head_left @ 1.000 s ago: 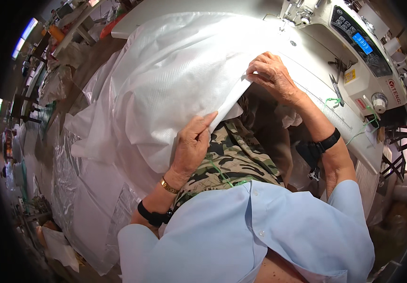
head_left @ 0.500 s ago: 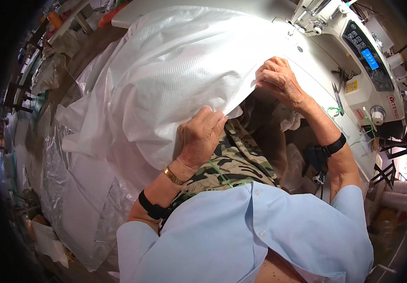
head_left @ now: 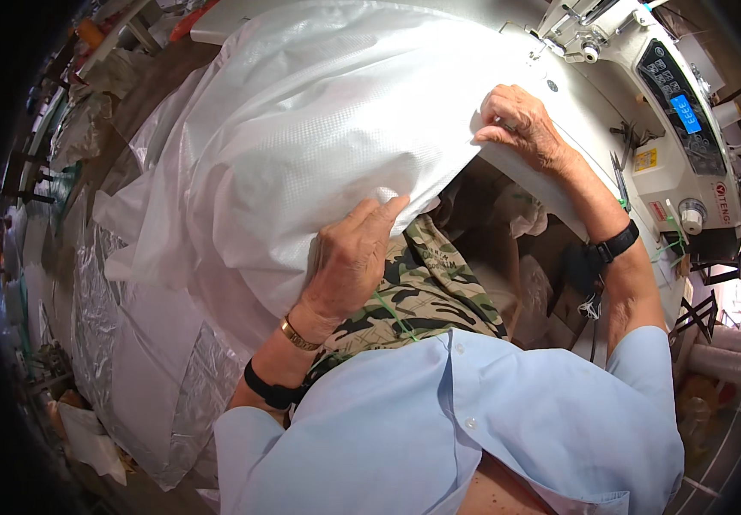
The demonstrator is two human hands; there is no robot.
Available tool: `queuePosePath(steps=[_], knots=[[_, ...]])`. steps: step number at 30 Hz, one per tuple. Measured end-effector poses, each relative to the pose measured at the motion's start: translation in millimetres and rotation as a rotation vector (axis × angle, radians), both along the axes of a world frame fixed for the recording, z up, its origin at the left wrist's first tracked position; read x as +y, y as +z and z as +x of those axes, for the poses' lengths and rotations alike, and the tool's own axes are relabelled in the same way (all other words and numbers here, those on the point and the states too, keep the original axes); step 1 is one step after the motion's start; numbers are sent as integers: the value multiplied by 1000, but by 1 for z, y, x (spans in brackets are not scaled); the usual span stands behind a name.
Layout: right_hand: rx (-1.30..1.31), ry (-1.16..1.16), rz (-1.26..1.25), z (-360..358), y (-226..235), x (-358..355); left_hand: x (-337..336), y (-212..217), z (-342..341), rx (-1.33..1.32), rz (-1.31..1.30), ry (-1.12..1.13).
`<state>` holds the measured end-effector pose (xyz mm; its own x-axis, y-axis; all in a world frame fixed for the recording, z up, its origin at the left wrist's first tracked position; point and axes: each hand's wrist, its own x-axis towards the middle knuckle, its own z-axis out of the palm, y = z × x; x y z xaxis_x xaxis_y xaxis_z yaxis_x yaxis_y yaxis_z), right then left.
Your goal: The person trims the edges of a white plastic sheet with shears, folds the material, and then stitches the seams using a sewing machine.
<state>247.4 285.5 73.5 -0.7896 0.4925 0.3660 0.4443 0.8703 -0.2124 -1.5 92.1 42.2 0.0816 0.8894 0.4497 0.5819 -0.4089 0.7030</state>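
Note:
A large white textured plastic-like sheet (head_left: 302,163) spreads over the machine table and hangs down toward my lap. My left hand (head_left: 349,257) is at its near edge, fingers and thumb pressed against it, with a small bulge in the sheet at the fingertips. Farther right along the same edge, my right hand (head_left: 521,129) has its fingers curled and its thumb against the border, pinching it. Some fingertips of both hands are hidden by the sheet or the hands. The edge runs fairly straight between them.
A white sewing machine (head_left: 680,146) with a lit blue display stands at the right. Scissors (head_left: 619,178) lie beside its base. Camouflage cloth (head_left: 426,292) covers my lap. Clear plastic sheeting (head_left: 121,360) hangs at the left, and plastic rolls (head_left: 722,360) lie at the far right.
My right hand has moved slightly up and right, and its fingers look looser. My left hand has shifted a little left and down, its fingers straighter. The sheet's edge has shifted slightly upward.

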Motion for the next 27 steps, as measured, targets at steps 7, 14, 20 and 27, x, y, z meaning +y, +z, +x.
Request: queuePosePath(steps=[7,14,20,27], knots=[[-2,-46,26,18,-2,29,13,-2,-9,42,-110,-178],[-17,-114,81,26,-2,50,17,1,10,-18,-62,-285],[-147,-572,300,19,-11,27,30,7,35,168,113,-436],[-80,-602,160,20,-16,13,43,12,42,325,166,-502]])
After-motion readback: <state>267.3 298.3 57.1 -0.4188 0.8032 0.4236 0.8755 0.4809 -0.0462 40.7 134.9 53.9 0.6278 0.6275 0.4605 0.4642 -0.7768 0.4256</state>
